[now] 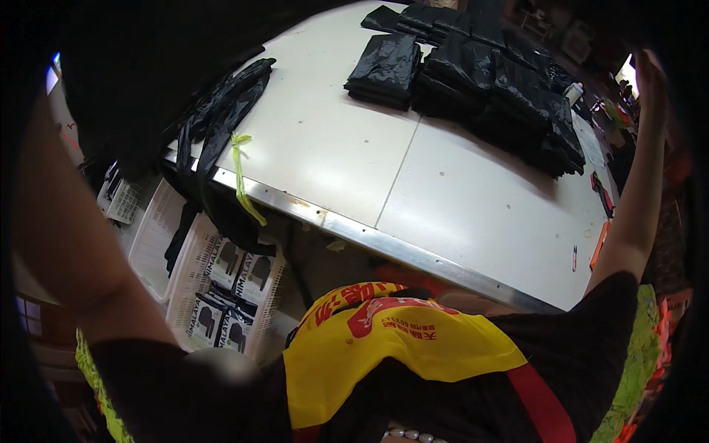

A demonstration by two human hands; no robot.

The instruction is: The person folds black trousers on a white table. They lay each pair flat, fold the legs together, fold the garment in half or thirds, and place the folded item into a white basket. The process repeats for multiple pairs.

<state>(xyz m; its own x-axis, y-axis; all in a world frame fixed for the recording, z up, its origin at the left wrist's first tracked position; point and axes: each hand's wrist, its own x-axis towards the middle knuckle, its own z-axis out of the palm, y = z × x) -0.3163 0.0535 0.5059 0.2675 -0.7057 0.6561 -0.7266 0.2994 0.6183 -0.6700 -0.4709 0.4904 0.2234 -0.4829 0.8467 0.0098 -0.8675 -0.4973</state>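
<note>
My left forearm (pixel 66 221) rises along the left rim, and its hand is out of sight. Beside it, a large dark mass fills the upper left; I cannot make out what it is. Black plastic sheeting (pixel 229 103) trails from under that mass over the table edge. A yellow-green tie strip (pixel 238 173) hangs over the same edge. At the far right my right arm is raised, with my right hand (pixel 650 77) at the rim, its fingers too dark to read. Folded black plastic bundles (pixel 384 66) lie in stacks on the white table (pixel 317 133).
Below the table's metal edge at left stands a white plastic basket (pixel 269 295) of printed packets. An empty-looking white bin (pixel 151 229) is beside it. A red-handled tool (pixel 600 193), an orange object (pixel 598 246) and a small pen-like item (pixel 574 258) lie at the table's right side.
</note>
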